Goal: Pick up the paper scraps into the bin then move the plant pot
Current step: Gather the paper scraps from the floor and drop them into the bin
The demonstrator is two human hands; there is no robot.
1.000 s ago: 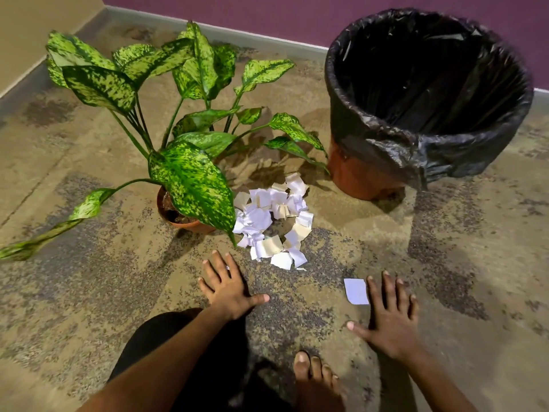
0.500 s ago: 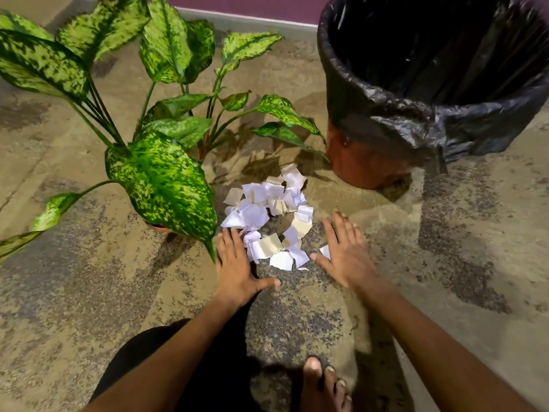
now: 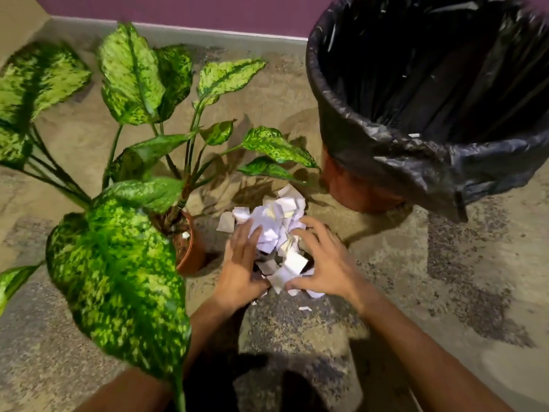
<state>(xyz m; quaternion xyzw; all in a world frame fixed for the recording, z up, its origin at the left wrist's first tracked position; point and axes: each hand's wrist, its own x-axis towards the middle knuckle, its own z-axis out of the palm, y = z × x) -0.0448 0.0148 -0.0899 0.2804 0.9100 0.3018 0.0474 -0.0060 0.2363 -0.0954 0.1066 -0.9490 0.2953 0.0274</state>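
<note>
A heap of white paper scraps (image 3: 276,224) lies on the floor between the plant and the bin. My left hand (image 3: 242,263) presses against the heap's left side and my right hand (image 3: 322,263) cups its right side, so the scraps are bunched between my palms. One loose scrap (image 3: 226,222) lies just left of the heap and a tiny one (image 3: 305,308) near my wrists. The brown plant pot (image 3: 190,251) with big speckled green leaves stands left of my left hand. The bin (image 3: 350,185), lined with a black bag (image 3: 430,162), stands at the upper right.
The plant's large leaf (image 3: 118,281) overhangs my left forearm. A purple wall with a grey skirting (image 3: 208,28) runs along the back. The floor is mottled beige and grey carpet (image 3: 445,292).
Both hands moved forward from flat on the floor and closed in on the scraps, pushing the spread ring into one bunched heap. My view came closer.
</note>
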